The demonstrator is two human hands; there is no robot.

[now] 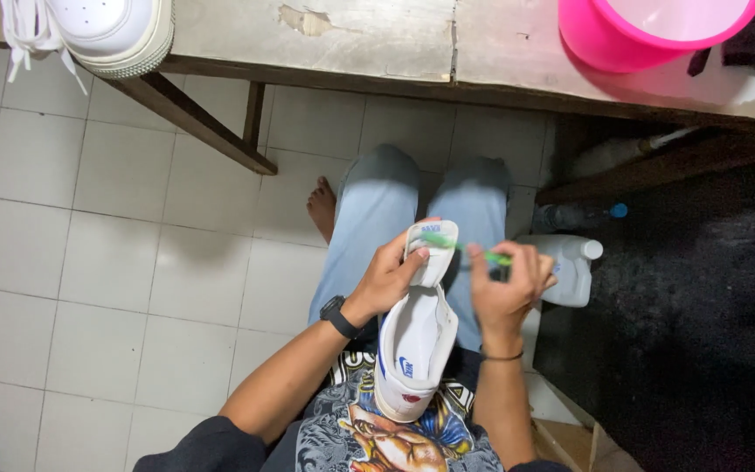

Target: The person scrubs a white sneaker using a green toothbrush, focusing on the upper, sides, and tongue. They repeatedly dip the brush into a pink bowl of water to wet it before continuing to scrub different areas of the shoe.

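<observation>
This looks like a home washing corner or back room. The floor is plain white tile with dark grout. A worn wooden worktop with chipped paint stands on a rough braced leg. A pink bucket and a white shoe sit on it. A white detergent jug and a bottle stand on the floor beside a dark, unlit patch.

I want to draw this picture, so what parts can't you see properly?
All in the head view:
- Toothbrush: its handle is hidden inside the right hand; the bristles blur.
- White shoe: the left hand covers part of its tongue.
- Second shoe and pink bucket: cut off by the top edge.
- White jug: partly behind the right hand.
- Dark floor area: too dim to read.
</observation>
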